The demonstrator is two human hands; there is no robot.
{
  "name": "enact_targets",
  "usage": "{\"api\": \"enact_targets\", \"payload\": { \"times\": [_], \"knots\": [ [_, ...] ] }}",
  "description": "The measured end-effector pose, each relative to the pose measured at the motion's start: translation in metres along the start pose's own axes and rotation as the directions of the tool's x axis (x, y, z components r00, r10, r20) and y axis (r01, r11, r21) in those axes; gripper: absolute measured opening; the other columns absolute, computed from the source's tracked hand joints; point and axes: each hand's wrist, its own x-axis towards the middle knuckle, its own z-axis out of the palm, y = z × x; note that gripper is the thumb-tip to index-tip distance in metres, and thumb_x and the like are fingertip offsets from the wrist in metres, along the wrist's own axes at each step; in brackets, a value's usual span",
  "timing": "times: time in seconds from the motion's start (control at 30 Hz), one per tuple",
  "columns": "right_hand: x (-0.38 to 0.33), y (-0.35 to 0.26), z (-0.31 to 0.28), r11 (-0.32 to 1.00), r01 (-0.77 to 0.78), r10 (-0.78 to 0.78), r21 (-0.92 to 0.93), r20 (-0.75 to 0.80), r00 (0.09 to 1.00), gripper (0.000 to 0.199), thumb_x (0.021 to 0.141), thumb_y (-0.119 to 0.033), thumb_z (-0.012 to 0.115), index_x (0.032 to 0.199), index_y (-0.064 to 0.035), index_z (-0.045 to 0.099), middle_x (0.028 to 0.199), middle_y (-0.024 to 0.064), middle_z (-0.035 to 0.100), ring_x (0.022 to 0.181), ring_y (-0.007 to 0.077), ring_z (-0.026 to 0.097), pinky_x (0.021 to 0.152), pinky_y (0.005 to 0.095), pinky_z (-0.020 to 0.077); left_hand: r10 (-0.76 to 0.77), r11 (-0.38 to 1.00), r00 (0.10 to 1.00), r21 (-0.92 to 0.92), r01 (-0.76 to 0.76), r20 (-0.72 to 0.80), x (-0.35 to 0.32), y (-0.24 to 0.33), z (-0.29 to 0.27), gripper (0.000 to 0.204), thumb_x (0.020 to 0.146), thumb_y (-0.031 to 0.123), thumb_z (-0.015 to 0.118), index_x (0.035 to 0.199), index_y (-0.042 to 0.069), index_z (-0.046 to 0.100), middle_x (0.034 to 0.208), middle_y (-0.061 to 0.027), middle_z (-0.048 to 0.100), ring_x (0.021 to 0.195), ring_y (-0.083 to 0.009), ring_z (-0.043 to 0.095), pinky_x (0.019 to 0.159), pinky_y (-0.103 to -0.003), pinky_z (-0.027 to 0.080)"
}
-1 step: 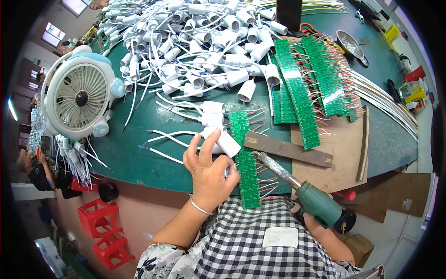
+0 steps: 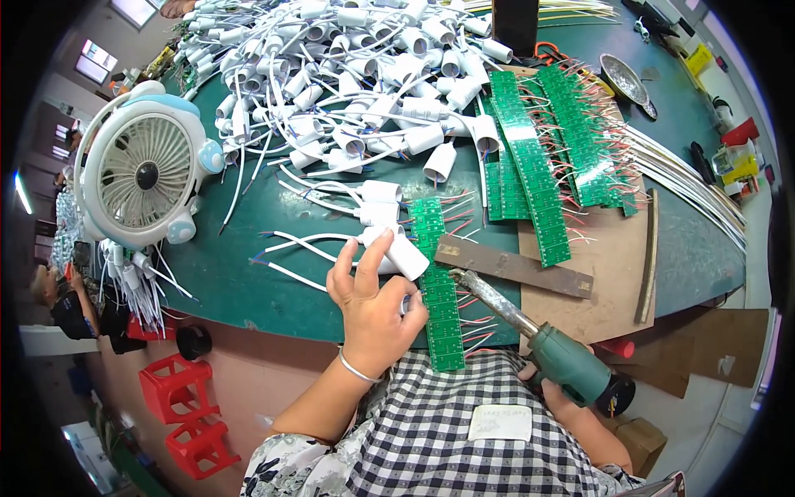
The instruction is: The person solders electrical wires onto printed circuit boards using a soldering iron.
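A narrow green circuit board [image 2: 447,331] with red and white wires lies along the table's near edge, in front of me. My left hand [image 2: 370,319] is over its left side. Thumb and a bent finger close in a pinch on something pale, mostly hidden, while other fingers touch a white lamp holder [image 2: 407,255] tilted against the board. Behind it, more white lamp holders [image 2: 381,191] lie in line, their cables pointing left. My right hand [image 2: 556,396] grips a soldering iron [image 2: 567,360] with a green handle; its dark tip is beside the board, close to a flat brown bar [image 2: 513,265].
A big heap of white lamp holders [image 2: 356,66] covers the back of the table. Wired green boards [image 2: 530,166] are stacked on a brown sheet [image 2: 546,306] at right. A fan [image 2: 145,174] stands at left; red stools [image 2: 178,389] are on the floor. Another person [image 2: 70,306] sits far left.
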Motion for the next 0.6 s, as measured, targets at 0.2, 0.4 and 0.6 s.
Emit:
{"api": "enact_targets", "payload": {
  "times": [0.2, 0.4, 0.6],
  "knots": [
    [-0.008, 0.009, -0.004, 0.984, -0.093, 0.099, 0.15, -0.038, 0.994, 0.015, 0.084, -0.015, 0.061, 0.093, -0.0036, 0.064, 0.077, 0.005, 0.069, 0.075, 0.0191, 0.065, 0.073, 0.0316, 0.0474, -0.097, 0.994, 0.99, -0.044, 0.102, 0.107, -0.01, -0.005, -0.025, 0.032, 0.062, 0.021, 0.076, 0.091, 0.016, 0.064, 0.134, -0.0075, 0.043, 0.127, -0.0368, 0.028, 0.098, -0.05, 0.022],
    [-0.014, 0.021, 0.0, 0.939, -0.105, 0.143, 0.327, -0.093, 0.985, 0.027, 0.086, -0.014, 0.06, 0.109, 0.0003, 0.057, 0.082, 0.0073, 0.068, 0.078, 0.0187, 0.065, 0.076, 0.0304, 0.0474, 0.162, 0.973, 0.976, 0.138, -0.183, 0.148, -0.019, -0.026, -0.034, 0.029, 0.068, 0.023, 0.075, 0.095, 0.021, 0.064, 0.128, -0.0012, 0.049, 0.123, -0.0297, 0.034, 0.1, -0.048, 0.022],
    [-0.019, 0.026, -0.004, 0.944, -0.146, 0.162, 0.295, -0.03, 0.986, 0.063, 0.09, -0.048, 0.053, 0.125, 0.004, 0.045, 0.107, 0.0117, 0.061, 0.076, 0.0151, 0.06, 0.07, 0.027, 0.0483, 0.623, 0.703, 0.764, 0.547, -0.454, -0.167, 0.044, -0.024, -0.029, 0.024, 0.075, 0.025, 0.07, 0.096, 0.035, 0.064, 0.123, 0.0075, 0.051, 0.123, -0.0281, 0.036, 0.105, -0.049, 0.018]
  ]
}}
